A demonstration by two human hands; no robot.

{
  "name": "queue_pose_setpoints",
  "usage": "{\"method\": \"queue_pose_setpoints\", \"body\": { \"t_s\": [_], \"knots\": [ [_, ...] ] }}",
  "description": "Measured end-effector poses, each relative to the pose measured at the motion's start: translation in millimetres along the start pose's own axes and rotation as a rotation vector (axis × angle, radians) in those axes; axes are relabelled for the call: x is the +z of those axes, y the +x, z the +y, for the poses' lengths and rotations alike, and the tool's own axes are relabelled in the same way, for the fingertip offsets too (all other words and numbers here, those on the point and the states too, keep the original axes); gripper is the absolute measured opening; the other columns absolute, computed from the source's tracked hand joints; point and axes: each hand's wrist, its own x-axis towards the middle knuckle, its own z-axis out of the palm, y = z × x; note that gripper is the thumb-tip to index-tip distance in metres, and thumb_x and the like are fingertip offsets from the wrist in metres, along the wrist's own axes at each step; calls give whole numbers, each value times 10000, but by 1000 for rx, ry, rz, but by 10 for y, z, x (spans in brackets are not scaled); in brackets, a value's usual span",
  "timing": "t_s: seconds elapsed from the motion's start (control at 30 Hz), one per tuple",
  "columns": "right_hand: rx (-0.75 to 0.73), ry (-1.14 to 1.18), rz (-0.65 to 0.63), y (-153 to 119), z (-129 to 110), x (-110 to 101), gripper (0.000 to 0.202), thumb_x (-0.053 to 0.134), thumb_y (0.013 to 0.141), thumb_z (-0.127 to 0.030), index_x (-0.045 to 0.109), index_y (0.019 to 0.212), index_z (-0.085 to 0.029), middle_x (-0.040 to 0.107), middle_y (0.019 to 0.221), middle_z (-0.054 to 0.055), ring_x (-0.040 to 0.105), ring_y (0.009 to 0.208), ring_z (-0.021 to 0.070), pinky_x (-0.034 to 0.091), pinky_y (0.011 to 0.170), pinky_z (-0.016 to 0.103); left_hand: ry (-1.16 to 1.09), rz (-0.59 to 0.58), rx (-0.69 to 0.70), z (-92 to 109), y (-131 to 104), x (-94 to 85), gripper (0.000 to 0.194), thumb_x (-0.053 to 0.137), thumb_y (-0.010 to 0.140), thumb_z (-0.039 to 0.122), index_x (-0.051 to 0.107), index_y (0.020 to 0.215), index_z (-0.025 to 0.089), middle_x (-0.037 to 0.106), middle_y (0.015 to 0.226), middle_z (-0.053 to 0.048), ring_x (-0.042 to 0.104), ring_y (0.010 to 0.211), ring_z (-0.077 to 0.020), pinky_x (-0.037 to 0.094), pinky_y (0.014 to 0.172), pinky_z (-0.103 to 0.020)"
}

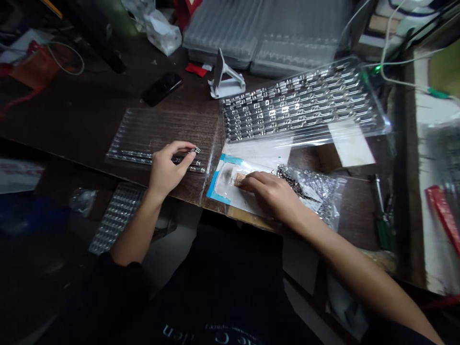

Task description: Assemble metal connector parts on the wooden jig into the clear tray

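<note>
Between thumb and index finger, my left hand (167, 167) pinches a small shiny metal part (194, 150). It hovers over the front right of a clear grooved plastic tray (158, 125), where similar parts line the nearest grooves. My right hand (269, 191) is curled, fingers together, over a white board with blue tape (214, 184). A small tan piece (238, 179) shows at its fingertips; whether it is held or worn on a finger I cannot tell. Beside that hand, a pile of dark small metal pieces (291, 179) lies by a clear plastic bag (328, 184).
A tilted clear tray full of metal parts (298, 103) rests on a white-topped block (350, 143). Behind are a white stand (228, 86), a black phone (162, 88) and stacked clear trays (223, 28). A green-handled screwdriver (383, 225) lies at right.
</note>
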Motion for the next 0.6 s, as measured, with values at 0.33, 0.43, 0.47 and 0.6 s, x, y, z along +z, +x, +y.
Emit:
{"method": "queue_pose_setpoints", "body": {
  "t_s": [0.33,0.43,0.47,0.6],
  "knots": [
    [2,-95,-52,33,-57,8,226,496,982,-101,681,1105,-144,720,1053,121,626,931,237,479,798,350,98,-288,157,-9,96,21,112,665,896,302,753,852,248,784,966,-19,697,960,-226,479,962,-405],
    [50,-17,12,-8,18,-64,237,514,973,-114,685,1132,-156,707,1127,123,639,985,232,478,819,337,170,-282,171,-38,111,-11,112,667,893,303,750,840,249,774,974,-22,682,961,-228,459,967,-408],
    [69,-25,23,-28,49,-101,227,526,965,-121,694,1114,-158,711,1107,121,643,964,233,472,801,335,207,-282,169,-50,114,-31,108,670,890,307,749,841,253,771,986,-22,677,974,-234,449,977,-415],
    [161,-130,-39,-119,138,-254,156,622,930,-208,726,1039,-164,720,949,98,642,845,237,422,720,336,309,-327,177,-70,121,-127,109,661,892,324,746,852,269,769,1023,-21,667,988,-250,426,997,-430]
  ]
}}
